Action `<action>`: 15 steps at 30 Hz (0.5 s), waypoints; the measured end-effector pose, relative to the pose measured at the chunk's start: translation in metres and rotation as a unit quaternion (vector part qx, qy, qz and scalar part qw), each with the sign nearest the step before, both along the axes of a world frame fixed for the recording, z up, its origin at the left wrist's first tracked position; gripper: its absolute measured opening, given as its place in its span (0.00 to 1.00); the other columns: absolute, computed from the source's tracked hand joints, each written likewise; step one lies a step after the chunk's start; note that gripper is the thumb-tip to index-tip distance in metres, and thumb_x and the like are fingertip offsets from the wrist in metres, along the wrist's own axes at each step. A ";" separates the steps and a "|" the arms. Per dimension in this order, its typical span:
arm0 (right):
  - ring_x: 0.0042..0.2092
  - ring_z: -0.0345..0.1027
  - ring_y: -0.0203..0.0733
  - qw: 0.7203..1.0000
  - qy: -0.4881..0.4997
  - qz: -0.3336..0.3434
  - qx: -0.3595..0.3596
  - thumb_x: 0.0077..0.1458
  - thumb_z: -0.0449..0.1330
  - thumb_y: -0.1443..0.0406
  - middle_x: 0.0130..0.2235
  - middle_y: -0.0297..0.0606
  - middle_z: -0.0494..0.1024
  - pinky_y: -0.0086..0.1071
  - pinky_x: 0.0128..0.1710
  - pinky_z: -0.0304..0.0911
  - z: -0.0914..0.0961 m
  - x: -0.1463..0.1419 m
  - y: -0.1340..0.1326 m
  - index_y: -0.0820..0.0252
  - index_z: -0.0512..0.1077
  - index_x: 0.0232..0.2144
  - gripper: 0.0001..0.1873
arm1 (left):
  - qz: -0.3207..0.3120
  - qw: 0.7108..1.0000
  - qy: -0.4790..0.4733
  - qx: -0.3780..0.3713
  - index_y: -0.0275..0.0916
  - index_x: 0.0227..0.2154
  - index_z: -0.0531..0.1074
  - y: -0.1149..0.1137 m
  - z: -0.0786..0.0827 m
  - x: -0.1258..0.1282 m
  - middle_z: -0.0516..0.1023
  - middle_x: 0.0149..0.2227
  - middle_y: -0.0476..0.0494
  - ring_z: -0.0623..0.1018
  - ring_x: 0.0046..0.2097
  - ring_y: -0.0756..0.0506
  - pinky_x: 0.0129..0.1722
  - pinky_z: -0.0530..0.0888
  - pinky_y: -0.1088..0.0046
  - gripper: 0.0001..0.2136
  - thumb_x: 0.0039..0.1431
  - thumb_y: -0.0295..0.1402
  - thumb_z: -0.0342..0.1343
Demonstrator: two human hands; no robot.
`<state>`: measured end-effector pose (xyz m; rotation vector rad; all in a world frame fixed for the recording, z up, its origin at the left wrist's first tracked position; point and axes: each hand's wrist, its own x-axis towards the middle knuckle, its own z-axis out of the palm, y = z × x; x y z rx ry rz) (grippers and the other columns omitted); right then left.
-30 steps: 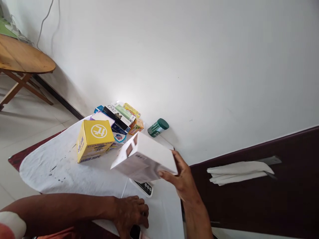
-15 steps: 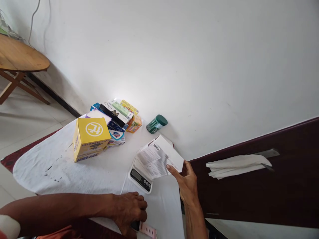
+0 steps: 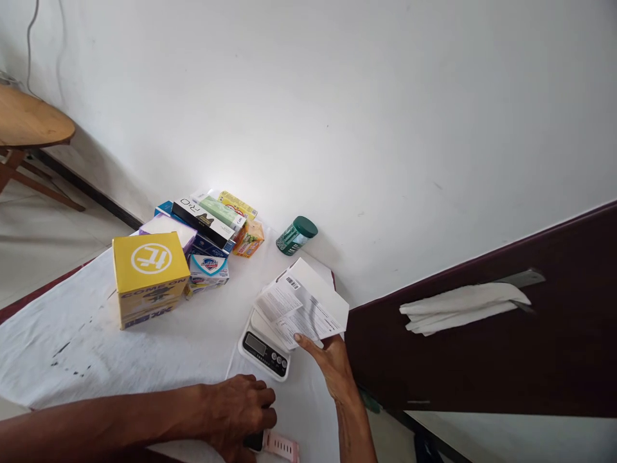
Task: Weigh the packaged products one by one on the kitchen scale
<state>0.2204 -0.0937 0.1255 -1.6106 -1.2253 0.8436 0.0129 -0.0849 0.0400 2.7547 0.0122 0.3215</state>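
My right hand (image 3: 330, 360) grips the near edge of a white box (image 3: 308, 299) with a barcode and printed text on it, thumb on top and fingers beneath. Tilted, the box is over the plate of a white digital kitchen scale (image 3: 264, 350), and I cannot tell whether it rests there. My left hand (image 3: 241, 408) is closed, its fingers curled at a smartwatch (image 3: 282, 445) with a pink strap and dark face by the table's near edge. Part of the watch is hidden under the hand.
A yellow cube-shaped box (image 3: 152, 280) stands at left. Behind it are several product boxes, among them a soap box (image 3: 209, 267) and a black-and-white box (image 3: 205, 222). A green-lidded jar (image 3: 296, 236) stands near the wall. White cloth covers the table (image 3: 96, 347).
The view has shifted, so most things sit further left. My right hand and the white box keep almost the same place over the scale. The left hand stays at the watch.
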 end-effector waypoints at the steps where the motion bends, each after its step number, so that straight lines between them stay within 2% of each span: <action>1: 0.57 0.73 0.57 1.000 0.003 0.000 0.003 0.47 0.74 0.56 0.48 0.43 0.83 0.51 0.59 0.67 -0.001 0.001 0.001 0.56 0.74 0.55 0.33 | 0.002 1.000 -0.001 -0.002 0.37 0.38 0.73 0.001 0.001 0.000 0.74 0.39 0.43 0.74 0.35 0.42 0.34 0.73 0.66 0.18 0.52 0.46 0.67; 5: 0.56 0.73 0.58 0.999 0.023 -0.035 0.019 0.46 0.74 0.56 0.52 0.45 0.81 0.52 0.58 0.68 -0.003 0.010 0.003 0.56 0.72 0.57 0.36 | 0.023 1.000 -0.003 0.000 0.38 0.37 0.71 0.007 0.005 -0.001 0.73 0.40 0.44 0.74 0.39 0.42 0.37 0.71 0.67 0.17 0.54 0.44 0.68; 8: 0.57 0.73 0.56 0.996 0.020 -0.077 0.047 0.46 0.74 0.56 0.54 0.45 0.79 0.50 0.59 0.67 -0.004 0.031 0.009 0.57 0.71 0.57 0.37 | 0.040 0.999 -0.019 0.005 0.39 0.35 0.69 0.008 -0.002 0.003 0.73 0.40 0.45 0.74 0.39 0.44 0.35 0.69 0.68 0.17 0.56 0.45 0.68; 11: 0.54 0.74 0.57 0.985 -0.017 -0.148 0.087 0.42 0.75 0.54 0.51 0.44 0.80 0.49 0.54 0.72 -0.011 0.066 0.027 0.58 0.71 0.53 0.36 | 0.061 0.995 -0.069 0.029 0.40 0.32 0.68 0.007 -0.022 0.013 0.73 0.37 0.46 0.73 0.36 0.44 0.33 0.67 0.67 0.13 0.65 0.43 0.61; 13: 0.51 0.76 0.57 0.973 -0.038 -0.202 0.103 0.38 0.76 0.53 0.48 0.42 0.81 0.48 0.46 0.76 -0.021 0.094 0.050 0.58 0.71 0.49 0.36 | 0.077 0.990 -0.107 0.050 0.40 0.31 0.68 0.005 -0.040 0.020 0.72 0.34 0.47 0.72 0.34 0.45 0.33 0.65 0.68 0.14 0.68 0.43 0.58; 15: 0.47 0.76 0.54 0.963 -0.046 -0.244 0.109 0.34 0.76 0.52 0.45 0.40 0.80 0.44 0.41 0.78 -0.033 0.121 0.080 0.57 0.70 0.46 0.37 | 0.093 0.986 -0.124 0.052 0.40 0.30 0.68 0.002 -0.059 0.027 0.72 0.33 0.48 0.71 0.33 0.46 0.32 0.64 0.69 0.13 0.68 0.41 0.59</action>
